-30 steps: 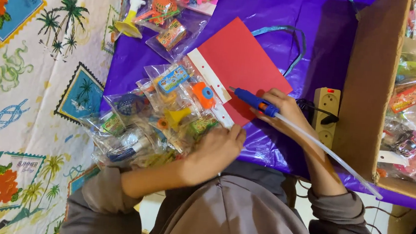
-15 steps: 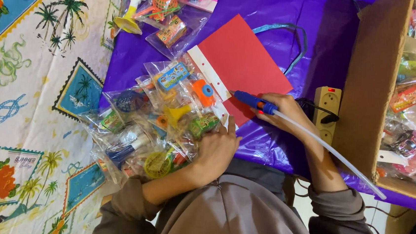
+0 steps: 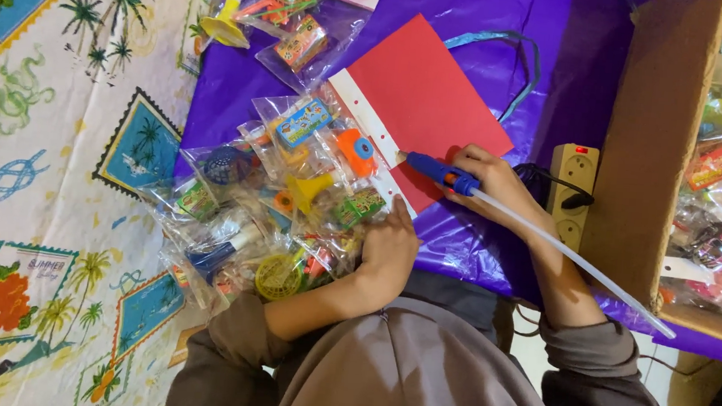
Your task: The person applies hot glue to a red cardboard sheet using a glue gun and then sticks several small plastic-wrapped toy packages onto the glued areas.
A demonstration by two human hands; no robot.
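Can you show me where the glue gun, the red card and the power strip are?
blue glue gun (image 3: 432, 169), head view, on its blue barrel
red card (image 3: 428, 92), head view, middle of the bare red part
power strip (image 3: 575, 173), head view, its cream top face below the red switch

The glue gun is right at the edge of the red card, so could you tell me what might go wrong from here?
1. The glue gun nozzle sits near the plastic toy bags; heat might melt them.
2. The left hand presses beside the red card; glue could reach its fingers.
3. The gun's cord could snag at the power strip.
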